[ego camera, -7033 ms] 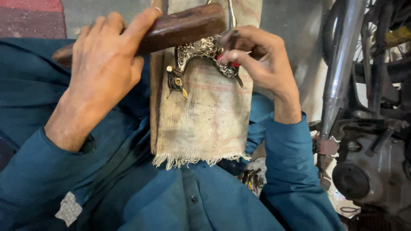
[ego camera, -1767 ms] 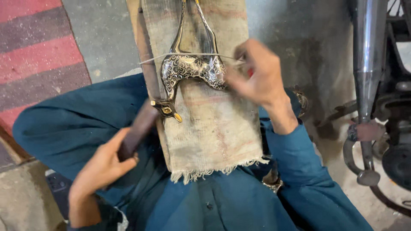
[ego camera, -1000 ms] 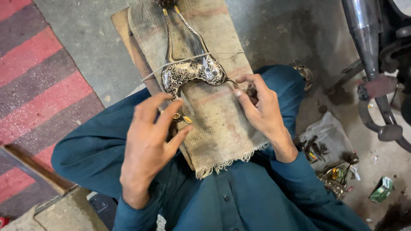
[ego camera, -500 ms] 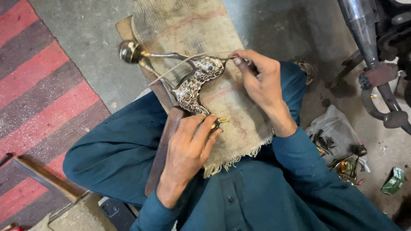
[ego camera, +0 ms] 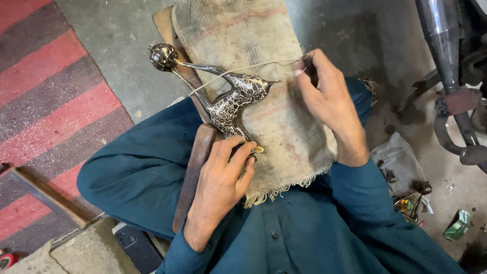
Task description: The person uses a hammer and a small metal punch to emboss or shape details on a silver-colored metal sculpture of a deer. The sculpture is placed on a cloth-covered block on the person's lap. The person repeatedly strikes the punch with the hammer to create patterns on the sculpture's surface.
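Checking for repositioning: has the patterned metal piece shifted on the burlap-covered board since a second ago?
Yes. The metal piece has turned and slid toward the left edge of the burlap-covered board, its ball end now overhanging.

I see the metal ornament (ego camera: 236, 99) is silver with a fine dark net pattern. The burlap cloth (ego camera: 269, 76) under it is beige with faint reddish stripes. My sleeves (ego camera: 137, 162) are dark teal. Left of the cloth, the rug (ego camera: 45, 101) has red and grey stripes.
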